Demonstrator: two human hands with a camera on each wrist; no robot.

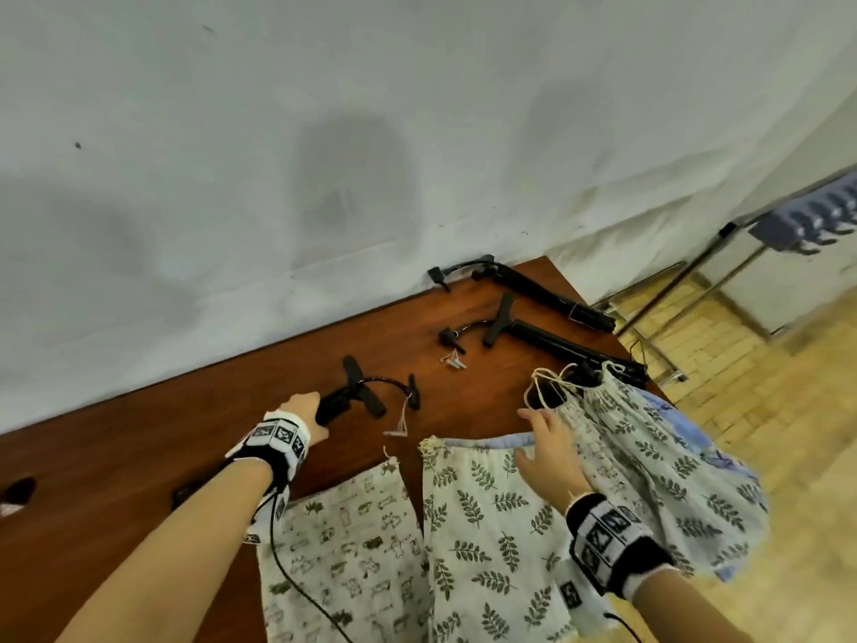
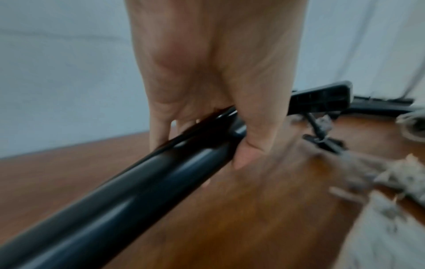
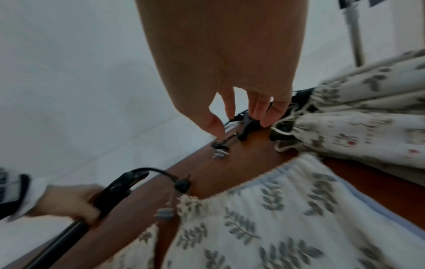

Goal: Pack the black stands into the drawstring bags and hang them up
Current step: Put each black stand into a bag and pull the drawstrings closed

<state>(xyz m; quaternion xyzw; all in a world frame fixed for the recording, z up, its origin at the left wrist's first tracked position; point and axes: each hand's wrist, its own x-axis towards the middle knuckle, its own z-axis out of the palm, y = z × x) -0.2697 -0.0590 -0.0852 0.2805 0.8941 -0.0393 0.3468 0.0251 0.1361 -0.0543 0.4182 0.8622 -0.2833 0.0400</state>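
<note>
My left hand (image 1: 311, 417) grips the shaft of a black stand (image 1: 357, 395) lying on the brown table (image 1: 139, 457); the left wrist view shows the fingers (image 2: 249, 143) curled round its glossy tube (image 2: 128, 183). My right hand (image 1: 540, 426) hovers open, fingers spread, over the mouth of a flat leaf-print drawstring bag (image 1: 487, 512). An animal-print bag (image 1: 352, 554) lies flat to its left. Two more black stands (image 1: 547, 338) (image 1: 542, 290) lie at the table's far right. At the right edge, gathered bags (image 1: 617, 415) hold black parts that poke out of their mouths.
A white wall (image 1: 324, 155) runs close behind the table. Right of the table stands a metal frame (image 1: 668, 294) with a blue hook rail (image 1: 816, 220) above a tiled floor (image 1: 742, 364). Small pale cord ends (image 1: 452, 360) lie among the stands.
</note>
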